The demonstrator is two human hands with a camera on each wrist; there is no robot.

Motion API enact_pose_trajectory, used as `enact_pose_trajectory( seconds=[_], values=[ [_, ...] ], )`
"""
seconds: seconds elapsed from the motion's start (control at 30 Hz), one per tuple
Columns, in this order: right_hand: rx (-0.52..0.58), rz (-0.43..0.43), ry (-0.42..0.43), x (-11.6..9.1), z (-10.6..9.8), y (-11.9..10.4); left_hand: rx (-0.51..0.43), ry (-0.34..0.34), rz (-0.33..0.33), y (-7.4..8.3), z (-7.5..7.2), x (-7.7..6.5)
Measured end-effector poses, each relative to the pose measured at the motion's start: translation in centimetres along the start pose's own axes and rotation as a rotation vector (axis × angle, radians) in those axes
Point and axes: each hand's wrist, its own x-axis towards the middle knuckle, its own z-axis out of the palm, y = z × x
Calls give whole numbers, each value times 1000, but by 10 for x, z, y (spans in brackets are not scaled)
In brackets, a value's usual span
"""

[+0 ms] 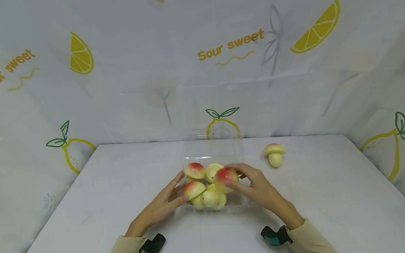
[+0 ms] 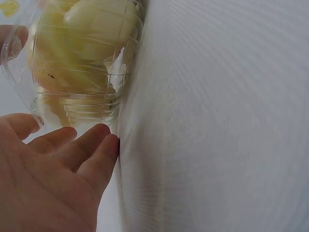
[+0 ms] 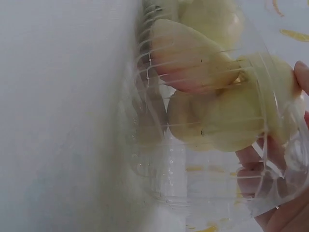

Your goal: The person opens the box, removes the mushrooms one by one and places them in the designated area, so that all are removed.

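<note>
A clear plastic clamshell box (image 1: pixel 242 201) with its lid (image 1: pixel 213 147) raised at the back holds several toy mushrooms, pale yellow with red-flushed caps. My right hand (image 1: pixel 255 184) grips a toy mushroom (image 1: pixel 225 177) by its red cap over the box's right half, thumb in front and fingers behind. On the box's left side rests my left hand (image 1: pixel 164 205), its fingers straight along the wall and the thumb near the front rim. The left wrist view shows those fingertips (image 2: pixel 99 133) right at the ribbed plastic.
One more toy mushroom (image 1: pixel 275 155) stands upright on the white table (image 1: pixel 318 196), to the right behind the box. A white cloth backdrop (image 1: pixel 131 88) with lemon prints rises along the table's far edge. Dark wrist mounts (image 1: pixel 154 244) sit below both hands.
</note>
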Motion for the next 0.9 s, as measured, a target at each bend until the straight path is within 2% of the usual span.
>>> enact_pose_trajectory(
  seconds=[0.4,0.53,0.73,0.9],
  values=[
    [-20,63,-97,-2,-1,-6,4,-3,6,0,1,1],
    [-38,28,-105,-2,-1,-5,-2,-2,7,0,1,1],
    [-74,-52,-53,-1,0,-2,-2,0,5,1,1,0],
    [-74,-72,-32,-1,1,0,-7,-1,6,1,1,0]
  ],
)
